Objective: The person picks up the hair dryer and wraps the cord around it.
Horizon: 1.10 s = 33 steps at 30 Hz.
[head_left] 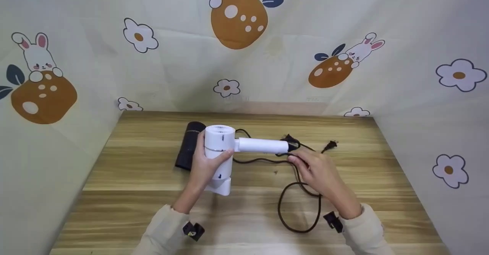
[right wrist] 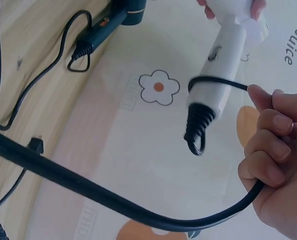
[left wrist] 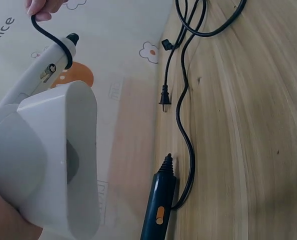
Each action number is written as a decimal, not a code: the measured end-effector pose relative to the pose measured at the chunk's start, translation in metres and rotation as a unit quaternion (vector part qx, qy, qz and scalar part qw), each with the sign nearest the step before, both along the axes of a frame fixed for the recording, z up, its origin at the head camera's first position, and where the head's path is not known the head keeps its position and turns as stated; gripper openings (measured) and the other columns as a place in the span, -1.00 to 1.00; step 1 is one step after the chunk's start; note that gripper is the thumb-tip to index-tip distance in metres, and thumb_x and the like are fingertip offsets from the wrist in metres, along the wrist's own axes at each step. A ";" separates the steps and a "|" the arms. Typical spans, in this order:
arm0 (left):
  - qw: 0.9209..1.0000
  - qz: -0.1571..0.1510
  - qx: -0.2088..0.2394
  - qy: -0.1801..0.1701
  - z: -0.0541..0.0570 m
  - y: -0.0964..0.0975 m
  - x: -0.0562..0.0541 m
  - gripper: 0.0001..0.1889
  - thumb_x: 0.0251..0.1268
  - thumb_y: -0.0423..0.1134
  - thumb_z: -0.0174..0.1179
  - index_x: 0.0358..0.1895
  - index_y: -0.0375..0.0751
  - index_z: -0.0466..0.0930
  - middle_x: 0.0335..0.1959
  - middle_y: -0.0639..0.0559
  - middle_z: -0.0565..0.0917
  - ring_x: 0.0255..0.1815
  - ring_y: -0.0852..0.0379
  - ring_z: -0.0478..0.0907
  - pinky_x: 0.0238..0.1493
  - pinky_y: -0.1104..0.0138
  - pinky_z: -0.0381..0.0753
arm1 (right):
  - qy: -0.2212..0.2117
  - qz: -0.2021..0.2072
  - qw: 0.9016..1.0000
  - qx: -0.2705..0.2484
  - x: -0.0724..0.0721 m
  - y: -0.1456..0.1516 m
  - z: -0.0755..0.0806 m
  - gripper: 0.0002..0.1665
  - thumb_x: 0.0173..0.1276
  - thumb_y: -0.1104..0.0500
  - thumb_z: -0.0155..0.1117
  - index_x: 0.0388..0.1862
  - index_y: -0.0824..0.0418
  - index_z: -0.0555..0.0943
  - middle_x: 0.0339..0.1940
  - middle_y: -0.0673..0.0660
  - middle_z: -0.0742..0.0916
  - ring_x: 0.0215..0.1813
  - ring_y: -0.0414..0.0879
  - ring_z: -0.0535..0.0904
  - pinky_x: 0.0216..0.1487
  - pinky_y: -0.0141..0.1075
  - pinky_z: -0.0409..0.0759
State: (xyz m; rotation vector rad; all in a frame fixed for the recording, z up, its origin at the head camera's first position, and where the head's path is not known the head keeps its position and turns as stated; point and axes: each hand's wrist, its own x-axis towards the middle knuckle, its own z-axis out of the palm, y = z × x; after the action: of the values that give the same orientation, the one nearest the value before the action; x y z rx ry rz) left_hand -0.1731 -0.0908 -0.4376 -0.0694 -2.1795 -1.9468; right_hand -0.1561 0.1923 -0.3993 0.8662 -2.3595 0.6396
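In the head view my left hand [head_left: 204, 167] grips the barrel of a white hair dryer [head_left: 263, 145], thumb across its front. The dryer is raised over the table, its handle pointing right and its flat nozzle [head_left: 219, 186] toward me. My right hand [head_left: 319, 173] pinches the dryer's black cord [right wrist: 221, 81] between thumb and forefinger, just off the handle's end. One turn of the cord goes round the handle in the right wrist view, and a further length runs out from the curled lower fingers [right wrist: 268, 167]. The left wrist view shows the nozzle's opening from close up.
A dark green hair dryer [left wrist: 158, 207] with an orange switch lies on the wooden table [head_left: 133, 201], left of the white one. Cord loops [head_left: 280, 209] spread across the right half, with a two-pin plug [head_left: 331, 145] behind them. Patterned cloth [head_left: 179, 71] encloses the table's back and sides.
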 end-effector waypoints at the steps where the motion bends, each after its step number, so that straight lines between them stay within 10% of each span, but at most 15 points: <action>1: 1.000 -0.006 -0.005 -0.001 0.000 0.000 0.000 -0.17 -0.05 -0.21 0.40 0.33 -0.06 0.15 -0.05 -0.14 0.54 -0.19 -0.01 0.54 -0.23 0.19 0.61 | 0.004 0.001 1.000 -0.004 -0.002 0.001 0.001 -0.98 0.24 0.25 0.26 -0.38 0.19 0.61 -0.56 -0.03 0.59 -0.58 -0.32 0.36 -0.55 -0.44 0.40; 14: 0.996 -0.089 -0.011 -0.026 0.000 -0.002 0.001 -0.21 -0.01 -0.21 0.37 0.32 -0.09 0.15 -0.04 -0.16 0.50 -0.20 0.04 0.51 -0.22 0.23 0.58 | -0.025 -0.020 0.993 -0.109 -0.012 0.013 0.007 -0.94 0.21 0.35 0.24 -0.37 0.25 0.64 -0.57 -0.03 0.57 -0.51 -0.31 0.34 -0.47 -0.43 0.37; 33: 0.986 -0.145 0.075 -0.020 0.004 -0.001 0.010 -0.34 -0.04 -0.26 0.30 0.20 -0.16 0.22 -0.12 -0.14 0.50 -0.21 0.05 0.52 -0.20 0.18 0.59 | -0.179 -0.046 0.954 -0.234 -0.024 0.014 0.004 -0.89 0.28 0.35 0.18 -0.36 0.32 0.65 -0.50 -0.08 0.61 -0.50 -0.32 0.40 -0.45 -0.51 0.42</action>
State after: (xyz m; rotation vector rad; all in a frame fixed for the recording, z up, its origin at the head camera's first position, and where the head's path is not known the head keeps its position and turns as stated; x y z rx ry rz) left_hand -0.1636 -0.0920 -0.4335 -0.3434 -2.1386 -2.2808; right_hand -0.1802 0.2065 -0.3953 0.4528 -2.3729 1.3418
